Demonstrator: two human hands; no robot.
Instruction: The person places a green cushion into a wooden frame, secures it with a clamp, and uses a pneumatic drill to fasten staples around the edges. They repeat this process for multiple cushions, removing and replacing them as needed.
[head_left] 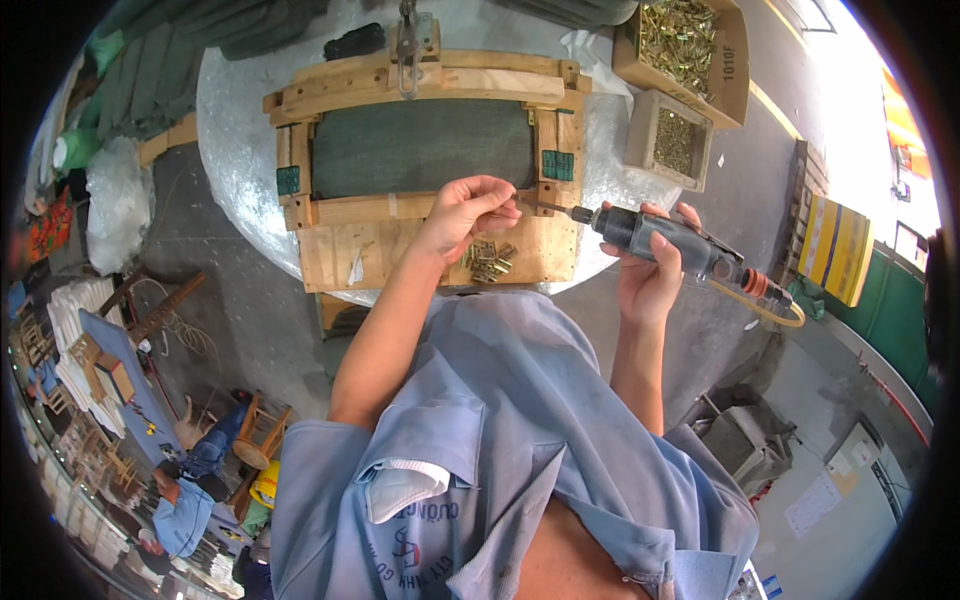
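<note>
My right hand [655,265] is wrapped round a black air-powered screwdriver [640,235], which points left with its long thin bit [555,207] level. Close to the bit's tip, my left hand [470,215] is closed in a pinch; what sits between the fingertips is too small to make out. Beneath and beyond both hands, a dark green panel [425,150] lies inside a wooden frame [420,90]. A heap of brass-coloured metal fittings [490,262] rests on the near wooden board [340,258], just below my left hand.
A metal toggle clamp [407,50] stands at the frame's far side. To the right are a carton of brass-coloured fittings [680,45] and a tray of small screws [676,140]. An air hose [775,318] trails from the tool. People work at far lower left, one in blue [183,515].
</note>
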